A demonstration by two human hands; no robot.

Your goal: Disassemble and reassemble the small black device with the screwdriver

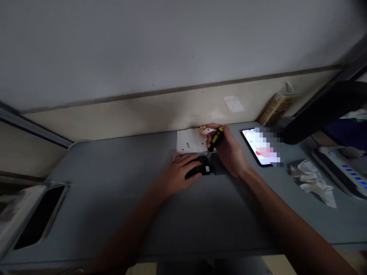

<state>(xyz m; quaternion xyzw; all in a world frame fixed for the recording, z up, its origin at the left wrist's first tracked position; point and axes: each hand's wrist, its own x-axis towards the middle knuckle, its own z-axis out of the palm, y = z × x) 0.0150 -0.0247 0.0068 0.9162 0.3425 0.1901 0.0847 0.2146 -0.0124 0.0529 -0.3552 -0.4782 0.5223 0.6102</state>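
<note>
My right hand (229, 152) grips a black and yellow screwdriver (216, 139), its shaft slanting down to a small black device (205, 169). My left hand (180, 172) is closed over the device's left side and holds it against the desk; its exact kind cannot be made out. A flat dark piece (219, 164) lies just right of the device, partly under my right hand. Behind them is a white sheet of paper (185, 139) with several tiny dark bits like screws. An orange and white animal-face item (204, 130) sits at its far edge, partly hidden by my fingers.
A lit phone (255, 147) lies on the grey desk (114, 175) to the right, near crumpled tissue (312, 179) and a grey device with blue lights (352, 175). A drink carton (276, 109) stands by the wall. Another dark-screened phone (40, 217) lies at left.
</note>
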